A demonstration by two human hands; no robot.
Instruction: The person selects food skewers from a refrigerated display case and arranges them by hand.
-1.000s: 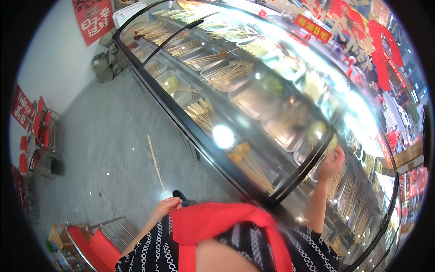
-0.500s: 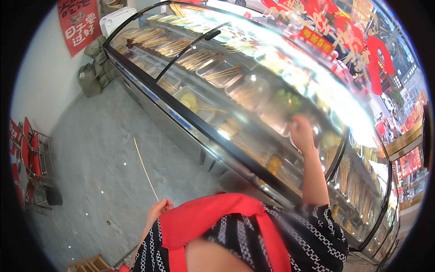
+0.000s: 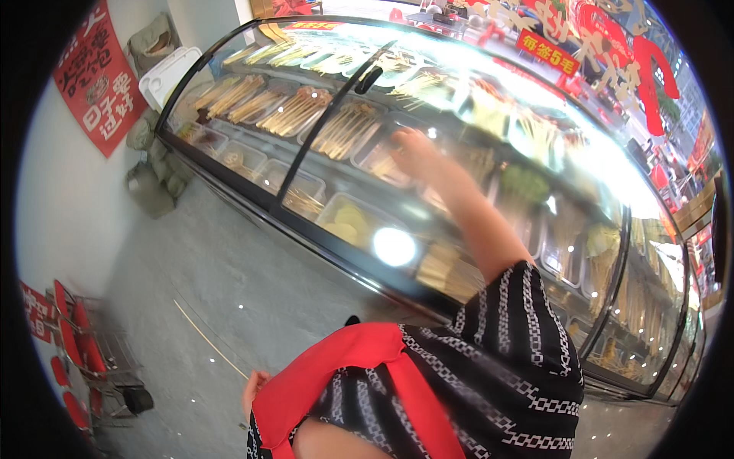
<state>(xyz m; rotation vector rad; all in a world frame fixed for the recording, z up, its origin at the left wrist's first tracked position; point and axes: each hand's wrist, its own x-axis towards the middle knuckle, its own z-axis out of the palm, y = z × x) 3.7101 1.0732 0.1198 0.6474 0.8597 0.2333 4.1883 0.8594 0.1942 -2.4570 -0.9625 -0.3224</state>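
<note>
At the lower left my left hand [image 3: 256, 389] is closed on the end of a long bamboo skewer [image 3: 205, 336], which slants up and away over the floor. The red cloth partly covers this hand. My right arm stretches across the glass display case [image 3: 342, 266]. My right hand [image 3: 417, 155] is at a tray of skewers [image 3: 376, 163] in the case's middle row. Its fingers are bent and smeared, and I cannot make out anything in them. To its left lies another tray of skewers [image 3: 345, 130]. Nearer me stands a tray of pale yellow slices [image 3: 345, 220].
Leafy greens [image 3: 524, 183] and more skewer trays fill the case's right part. A black upright frame [image 3: 325, 115] with a handle divides the glass. Red chairs [image 3: 88, 344] stand at the left, with grey-green bags [image 3: 151, 187] by the wall. Grey floor [image 3: 222, 283] runs before the case.
My right hand has moved left and farther away, from near the greens to the skewer tray. My view has shifted, and my left hand still has the bamboo skewer.
</note>
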